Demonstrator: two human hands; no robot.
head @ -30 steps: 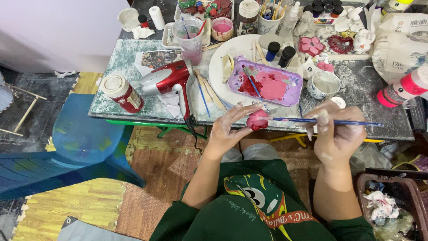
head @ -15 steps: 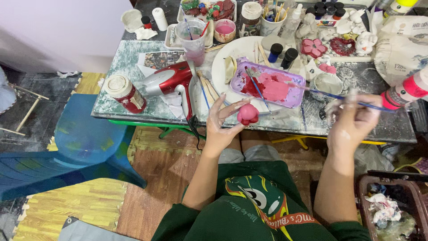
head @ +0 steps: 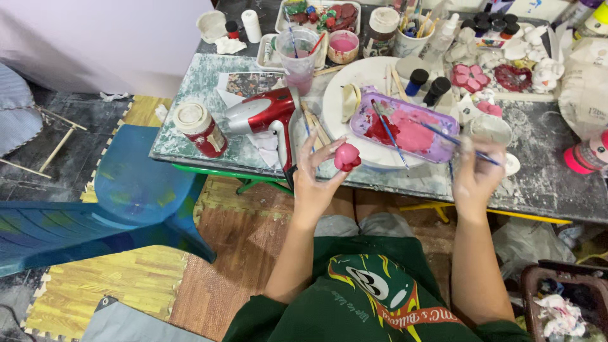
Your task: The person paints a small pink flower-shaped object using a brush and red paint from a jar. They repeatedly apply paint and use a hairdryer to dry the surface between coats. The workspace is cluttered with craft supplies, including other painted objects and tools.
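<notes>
Wooden-patterned floor mats fill the lower left of the frame, with a blue plastic chair (head: 136, 190) just above them and the person's green printed shirt (head: 373, 297) cut off by the bottom edge. At lower right, a dark basket (head: 557, 297) of crumpled scraps is only partly in view.

Near the middle, the left hand (head: 316, 180) is raised at the table's near edge, its fingers (head: 320, 149) curled narrowly around a small pink and red painted figure (head: 346, 156), held by the fingertips; the thumb is hidden behind it. To the right, the right hand (head: 475, 174) is blurred, its fingers closed in a pinch on a thin blue paintbrush (head: 453, 136), whose tip reaches up and left into a purple tray (head: 437, 152) smeared with pink and red paint. How each finger lies there cannot be made out.

Behind the hands, the marbled table (head: 190, 136) carries a red hair dryer (head: 263, 114) left of centre, a red can (head: 199, 126) with a pale lid farther left, and a white plate (head: 342, 126) under the tray. Farther back stand a clear cup (head: 297, 57) of brushes, small dark-capped bottles (head: 427, 85) and pink flower-shaped pieces (head: 470, 76), while the clutter along the top edge is cut off.
</notes>
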